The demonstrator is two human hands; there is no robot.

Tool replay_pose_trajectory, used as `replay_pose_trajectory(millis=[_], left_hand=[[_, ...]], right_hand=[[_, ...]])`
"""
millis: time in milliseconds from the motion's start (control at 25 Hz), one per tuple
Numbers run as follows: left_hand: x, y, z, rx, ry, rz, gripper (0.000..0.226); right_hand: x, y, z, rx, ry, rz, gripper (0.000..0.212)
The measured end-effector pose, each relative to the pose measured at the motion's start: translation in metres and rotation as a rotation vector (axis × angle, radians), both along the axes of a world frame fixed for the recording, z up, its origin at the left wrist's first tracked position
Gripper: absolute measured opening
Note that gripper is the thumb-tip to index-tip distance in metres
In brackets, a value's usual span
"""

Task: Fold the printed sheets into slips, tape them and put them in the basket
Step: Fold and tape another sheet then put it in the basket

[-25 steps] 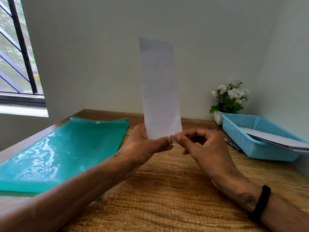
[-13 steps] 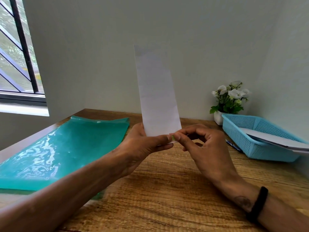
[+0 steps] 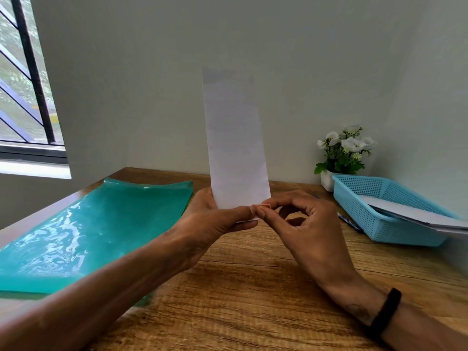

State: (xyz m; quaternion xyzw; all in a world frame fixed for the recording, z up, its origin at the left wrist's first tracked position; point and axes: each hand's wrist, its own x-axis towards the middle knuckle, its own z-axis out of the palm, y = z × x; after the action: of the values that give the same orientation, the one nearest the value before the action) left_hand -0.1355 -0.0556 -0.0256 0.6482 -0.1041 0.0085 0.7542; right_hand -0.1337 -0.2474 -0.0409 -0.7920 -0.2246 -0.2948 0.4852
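Wooden desk in a corner with pale walls, window at left; we hold the slip upright above it, long axis near vertical with a slight lean, bottom end at our fingers. Our left hand pinches the slip's lower edge, thumb across the front, fingers behind. Our right hand is curled, thumb and forefinger pinching a small tape piece at the slip's bottom right corner, touching the left thumb tip. We judge taping is the step in hand: tape sits right at the fingertips, so the move is just pressing it down over the edge, right hand doing it. Basket lies to the right, nearer our right hand, with white sheets in it and hanging over its rim. Green folder lies flat at left, flower pot behind the basket. Faint print shows through the slip, unreadable; no brands or labels we can read
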Motion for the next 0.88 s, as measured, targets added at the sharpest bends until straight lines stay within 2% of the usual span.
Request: replay_pose_trajectory(millis=[160, 240, 440, 520, 600, 760, 880], left_hand=[[-0.001, 0.0, 0.0, 0.043, -0.032, 0.03, 0.059], [-0.001, -0.002, -0.002, 0.047, -0.018, 0.036, 0.066], [0.001, -0.001, -0.001, 0.044, 0.04, 0.033, 0.061], [0.004, 0.001, -0.002, 0.052, 0.048, 0.027, 0.069], [0.005, 0.001, -0.004, 0.069, 0.036, 0.046, 0.078], [0.002, 0.002, -0.005, 0.13, 0.009, 0.131, 0.075], [0.002, 0.007, -0.005, 0.128, 0.015, 0.12, 0.083]], right_hand=[[0.001, -0.002, 0.003, 0.092, 0.025, 0.022, 0.044], [0.002, -0.005, 0.003, 0.106, 0.067, 0.033, 0.05], [0.012, -0.007, -0.002, 0.321, 0.264, 0.154, 0.046], [0.013, -0.008, 0.0, 0.373, 0.33, 0.196, 0.042], [0.011, -0.009, 0.003, 0.394, 0.388, 0.226, 0.039], [0.01, -0.01, 0.007, 0.437, 0.54, 0.298, 0.045], [0.01, -0.011, 0.009, 0.386, 0.577, 0.315, 0.047]])
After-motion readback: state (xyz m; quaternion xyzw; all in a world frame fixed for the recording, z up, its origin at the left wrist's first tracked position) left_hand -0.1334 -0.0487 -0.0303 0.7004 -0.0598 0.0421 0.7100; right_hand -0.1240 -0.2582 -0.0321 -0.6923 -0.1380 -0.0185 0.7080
